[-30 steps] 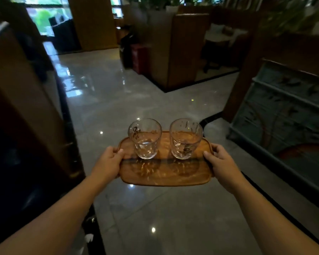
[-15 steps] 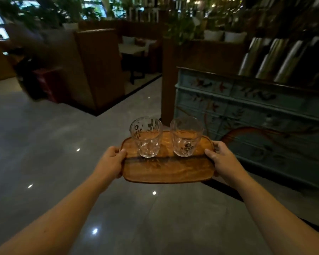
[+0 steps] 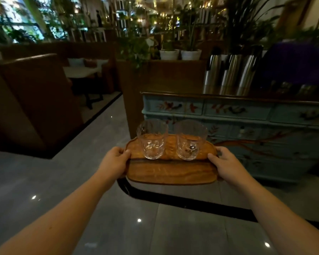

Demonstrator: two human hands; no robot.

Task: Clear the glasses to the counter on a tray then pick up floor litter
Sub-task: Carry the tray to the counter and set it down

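I hold a wooden tray [image 3: 170, 172] level in front of me, above the grey floor. My left hand [image 3: 116, 161] grips its left end and my right hand [image 3: 223, 162] grips its right end. Two empty clear glasses stand upright on the tray's far half: the left glass [image 3: 152, 139] and the right glass [image 3: 190, 140], side by side and slightly apart. Ahead stands a pale blue painted cabinet [image 3: 247, 126] with a dark counter top [image 3: 182, 92].
Three steel thermos jugs [image 3: 230, 70] stand on the counter at the right. A wooden partition [image 3: 134, 92] with potted plants [image 3: 180, 53] rises at the cabinet's left. A brown booth seat [image 3: 37, 96] and table [image 3: 79, 70] are at left. A black floor strip [image 3: 173, 197] runs below the tray.
My view has swung right and come closer to the blue cabinet, which now fills the space behind the tray. The counter top and jugs have come into view. My grip on the tray is unchanged.
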